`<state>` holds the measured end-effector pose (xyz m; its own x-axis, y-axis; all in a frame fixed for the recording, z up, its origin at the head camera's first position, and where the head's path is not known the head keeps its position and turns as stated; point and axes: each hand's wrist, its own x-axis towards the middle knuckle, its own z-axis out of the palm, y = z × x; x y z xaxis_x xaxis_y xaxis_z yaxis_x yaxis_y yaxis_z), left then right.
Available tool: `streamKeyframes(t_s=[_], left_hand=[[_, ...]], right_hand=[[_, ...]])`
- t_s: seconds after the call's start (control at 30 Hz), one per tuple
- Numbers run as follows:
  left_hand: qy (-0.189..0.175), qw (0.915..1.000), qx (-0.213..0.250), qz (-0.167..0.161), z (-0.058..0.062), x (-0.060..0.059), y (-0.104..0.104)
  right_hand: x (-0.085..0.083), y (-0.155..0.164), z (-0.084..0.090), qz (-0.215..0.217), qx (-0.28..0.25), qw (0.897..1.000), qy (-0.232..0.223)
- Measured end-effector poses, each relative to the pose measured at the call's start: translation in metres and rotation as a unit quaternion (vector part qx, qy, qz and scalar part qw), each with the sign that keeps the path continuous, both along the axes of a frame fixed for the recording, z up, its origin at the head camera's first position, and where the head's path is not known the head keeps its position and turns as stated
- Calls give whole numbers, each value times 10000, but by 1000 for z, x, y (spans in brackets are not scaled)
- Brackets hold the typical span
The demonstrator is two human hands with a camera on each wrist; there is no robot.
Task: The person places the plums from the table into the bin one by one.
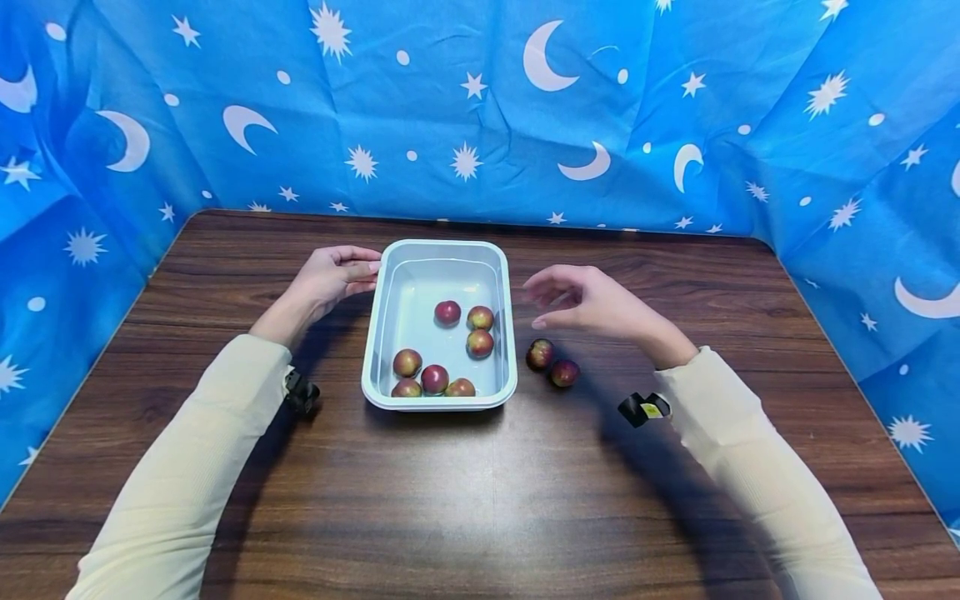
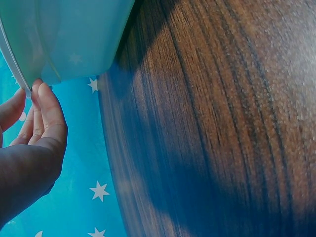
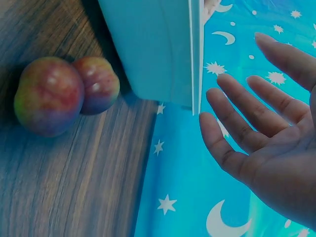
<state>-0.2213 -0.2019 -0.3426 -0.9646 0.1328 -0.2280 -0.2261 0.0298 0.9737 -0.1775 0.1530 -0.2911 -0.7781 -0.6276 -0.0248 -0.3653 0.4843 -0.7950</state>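
A white plastic container (image 1: 438, 250) stands mid-table with several red and yellow plums (image 1: 435, 379) in it. With thumb and fingers, my left hand (image 1: 330, 279) pinches the container's left rim; the left wrist view shows the fingertips at that rim. My right hand (image 1: 592, 304) hovers beside the right wall, its fingers spread and loosely bent, holding nothing. Two more plums lie on the table between that hand and the container: a nearer plum (image 1: 564, 372) and a plum (image 1: 540, 354) touching or close beside it. In the right wrist view the two plums (image 3: 49, 96) overlap.
The dark wood-grain table (image 1: 450, 500) ends at a back edge behind the container. A blue cloth (image 1: 420, 92) with white moons and stars hangs around the back and sides. Each sleeve carries a small black wrist device (image 1: 302, 393).
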Motion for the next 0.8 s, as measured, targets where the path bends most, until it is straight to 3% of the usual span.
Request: streamKeyframes(t_s=[0.8], left_hand=[[-8,10000,28,-16,1,0,0]], right_hand=[[3,32,-26,-182,32,9998,-73]])
